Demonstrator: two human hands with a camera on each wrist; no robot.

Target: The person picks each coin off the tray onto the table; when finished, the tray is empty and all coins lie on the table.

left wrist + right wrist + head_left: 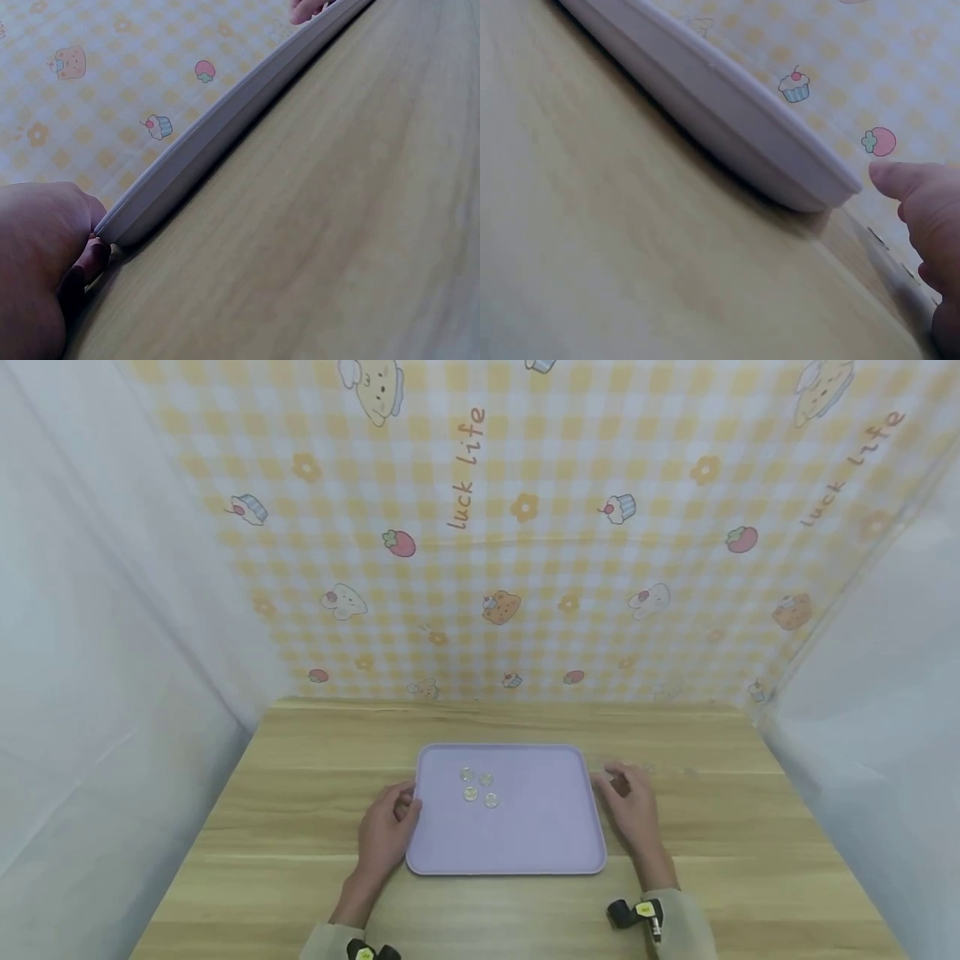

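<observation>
A lilac rectangular tray [532,827] lies on the table, with several small shiny round coins [470,794] grouped on its left half. My left hand [386,831] grips the tray's left edge, thumb at the rim. In the left wrist view, the fingers [94,259] reach under the tray's rim [202,139]. Beside the right edge, my right hand [633,806] is loosely curved and holds nothing. The right wrist view shows its thumb [900,178] a little apart from the tray's corner [817,191].
On the wooden table [300,827], past my right hand, lie faint small round pieces [690,772], seen as thin discs [877,238] in the right wrist view. A yellow checked cloth [555,560] hangs behind; white sheets [97,693] flank both sides.
</observation>
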